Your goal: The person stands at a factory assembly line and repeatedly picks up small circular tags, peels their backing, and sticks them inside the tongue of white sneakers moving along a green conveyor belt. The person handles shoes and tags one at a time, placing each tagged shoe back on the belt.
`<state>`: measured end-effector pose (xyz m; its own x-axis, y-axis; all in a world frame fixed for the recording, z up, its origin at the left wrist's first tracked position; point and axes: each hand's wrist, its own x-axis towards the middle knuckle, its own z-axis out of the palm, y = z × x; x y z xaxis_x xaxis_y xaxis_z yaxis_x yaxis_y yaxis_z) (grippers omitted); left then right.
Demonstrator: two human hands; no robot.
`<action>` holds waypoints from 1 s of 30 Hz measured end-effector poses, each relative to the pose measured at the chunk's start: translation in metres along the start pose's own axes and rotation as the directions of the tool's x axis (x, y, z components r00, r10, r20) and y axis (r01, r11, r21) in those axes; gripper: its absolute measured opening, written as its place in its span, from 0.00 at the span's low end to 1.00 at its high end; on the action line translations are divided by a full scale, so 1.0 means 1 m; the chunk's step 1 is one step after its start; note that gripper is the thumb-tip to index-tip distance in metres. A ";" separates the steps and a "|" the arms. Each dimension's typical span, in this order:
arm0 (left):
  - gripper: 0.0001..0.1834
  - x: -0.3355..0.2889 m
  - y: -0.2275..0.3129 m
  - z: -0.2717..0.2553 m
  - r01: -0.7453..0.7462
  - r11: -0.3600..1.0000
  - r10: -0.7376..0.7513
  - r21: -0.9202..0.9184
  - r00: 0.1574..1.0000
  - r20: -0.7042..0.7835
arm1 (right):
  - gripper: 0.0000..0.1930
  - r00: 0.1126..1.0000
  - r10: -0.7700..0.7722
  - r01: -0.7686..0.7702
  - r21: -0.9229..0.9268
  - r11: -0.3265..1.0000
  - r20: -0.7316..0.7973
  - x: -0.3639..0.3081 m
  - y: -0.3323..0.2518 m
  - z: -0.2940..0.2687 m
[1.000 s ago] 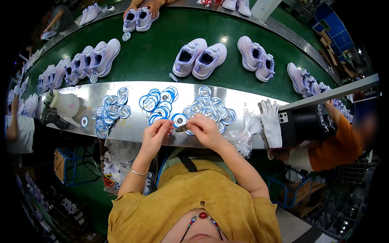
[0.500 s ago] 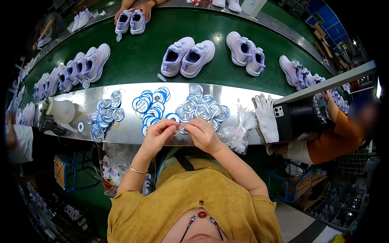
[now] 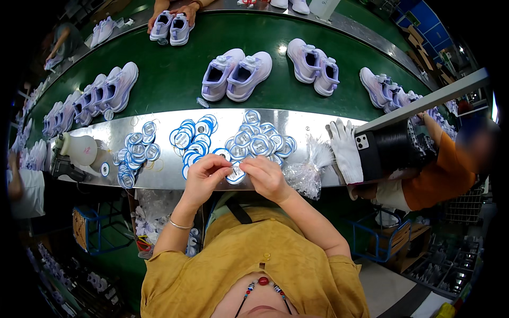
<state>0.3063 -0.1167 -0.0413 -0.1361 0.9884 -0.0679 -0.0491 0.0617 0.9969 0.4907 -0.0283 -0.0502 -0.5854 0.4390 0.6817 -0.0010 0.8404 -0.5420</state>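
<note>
Above the front edge of the metal table (image 3: 212, 183), my left hand (image 3: 205, 172) and my right hand (image 3: 265, 177) meet with fingertips pinched. Between them hangs a round white tag with a blue rim (image 3: 235, 174), its face turned up. A string or clear loop on it is too fine to make out. Just beyond my fingers lie a pile of round tags (image 3: 260, 143) and a second, bluer-rimmed pile (image 3: 192, 137). A third pile (image 3: 139, 151) is farther left, with thin loops beside it.
Pairs of pale lilac sneakers (image 3: 236, 74) stand on the green conveyor belt (image 3: 169, 74). To my right are a bundle of clear plastic fasteners (image 3: 307, 169), a white glove (image 3: 345, 151) and a phone (image 3: 367, 151). Co-workers' hands (image 3: 183, 13) hold shoes across the belt.
The tag between my hands has turned to show its face; before, it was barely visible. The shoes on the belt have shifted slightly left. My hands stay nearly in place.
</note>
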 end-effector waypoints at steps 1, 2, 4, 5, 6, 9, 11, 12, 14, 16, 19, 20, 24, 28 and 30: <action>0.09 0.000 -0.001 0.000 -0.029 0.996 0.029 0.090 1.000 -0.002 | 0.17 1.000 0.004 -0.004 0.016 1.000 -0.007 0.000 0.001 0.001; 0.08 0.000 -0.002 -0.001 -0.057 0.982 0.059 0.179 0.998 -0.003 | 0.16 1.000 0.008 -0.008 0.033 0.999 -0.013 -0.001 0.003 0.003; 0.07 -0.001 -0.001 0.001 -0.172 0.902 0.195 0.396 0.981 -0.020 | 0.15 0.963 0.259 -0.271 0.240 0.932 0.080 -0.002 0.002 0.004; 0.07 -0.002 0.002 0.005 -0.246 0.819 0.302 0.519 0.953 -0.025 | 0.14 0.859 0.462 -0.512 0.387 0.767 0.221 -0.005 0.000 0.002; 0.07 -0.003 0.005 0.008 -0.304 0.712 0.404 0.633 0.915 -0.015 | 0.13 0.700 0.599 -0.710 0.474 0.521 0.390 -0.007 -0.001 0.000; 0.07 -0.012 0.014 0.012 -0.384 0.554 0.485 0.739 0.870 0.089 | 0.12 0.648 0.536 -0.761 0.432 0.484 0.540 0.001 -0.006 -0.008; 0.08 -0.021 0.010 0.011 -0.368 0.568 0.441 0.736 0.891 0.106 | 0.08 0.691 0.492 -0.695 0.300 0.653 0.529 -0.007 -0.007 0.002; 0.09 -0.028 0.009 0.011 -0.356 0.576 0.418 0.736 0.902 0.109 | 0.07 0.716 0.465 -0.656 0.274 0.703 0.521 -0.014 -0.007 0.007; 0.09 -0.041 0.004 0.011 -0.329 0.600 0.373 0.729 0.922 0.109 | 0.06 0.773 0.383 -0.549 0.233 0.802 0.505 -0.016 -0.015 0.011; 0.09 -0.052 0.001 0.005 -0.324 0.658 0.368 0.680 0.926 0.085 | 0.07 0.737 0.374 -0.562 0.203 0.802 0.563 -0.021 -0.024 0.013; 0.10 -0.054 -0.016 -0.015 -0.110 0.664 0.344 0.740 0.923 -0.171 | 0.08 0.686 0.493 -0.657 0.166 0.735 0.535 -0.024 -0.021 0.018; 0.13 -0.050 -0.020 -0.022 -0.057 0.580 0.392 0.812 0.894 -0.218 | 0.08 0.662 0.541 -0.690 0.140 0.710 0.519 -0.023 -0.020 0.019; 0.19 -0.027 -0.038 -0.027 0.016 0.449 0.379 0.894 0.902 -0.206 | 0.08 0.716 0.525 -0.639 0.129 0.758 0.460 -0.020 -0.021 0.025; 0.14 -0.008 -0.054 -0.041 0.043 0.653 0.292 0.756 0.907 -0.304 | 0.09 0.696 0.583 -0.686 0.147 0.713 0.419 -0.019 -0.020 0.023; 0.12 -0.003 -0.060 -0.052 0.138 0.875 0.046 0.464 0.930 -0.364 | 0.09 0.667 0.620 -0.721 0.150 0.676 0.413 -0.020 -0.019 0.019</action>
<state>0.2581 -0.1302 -0.1029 -0.4891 0.8717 -0.0316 0.3974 0.2549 0.8815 0.4866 -0.0593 -0.0625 -0.7263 0.6822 -0.0845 0.2997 0.2036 -0.9320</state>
